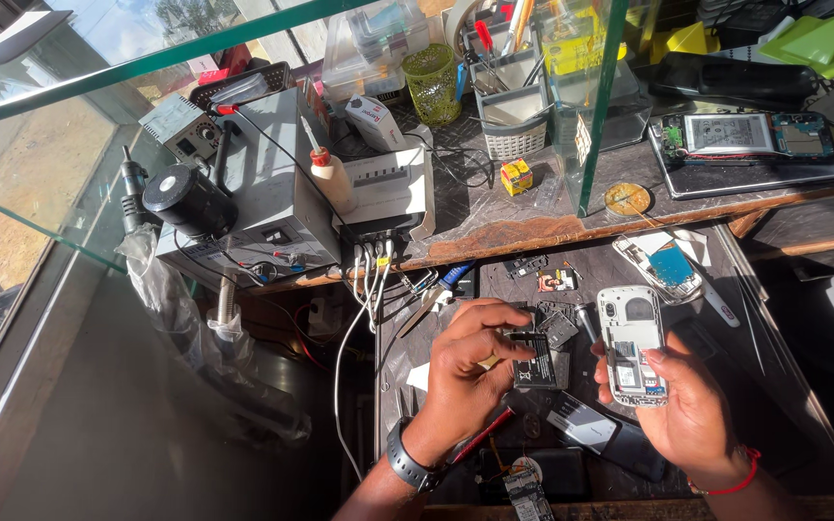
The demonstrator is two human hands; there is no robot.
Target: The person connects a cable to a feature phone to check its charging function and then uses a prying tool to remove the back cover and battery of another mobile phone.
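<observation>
My right hand (pixel 692 410) holds a small white phone (pixel 631 342) with its back cover off, its open compartment facing up. My left hand (pixel 465 371) grips a flat black battery (pixel 536 359) just left of the phone, a short gap between them. A dark watch is on my left wrist and a red band on my right. Both hands hover over a dark lower work surface (pixel 774 376) strewn with small phone parts.
A second opened phone (pixel 663 265) lies above my right hand. A red-handled tool (pixel 480 436) and black phones (pixel 610 434) lie below my hands. The upper shelf carries a grey power unit (pixel 272 193), a white box (pixel 393 193), a glue bottle (pixel 330 178), baskets and a dismantled tablet (pixel 745 135).
</observation>
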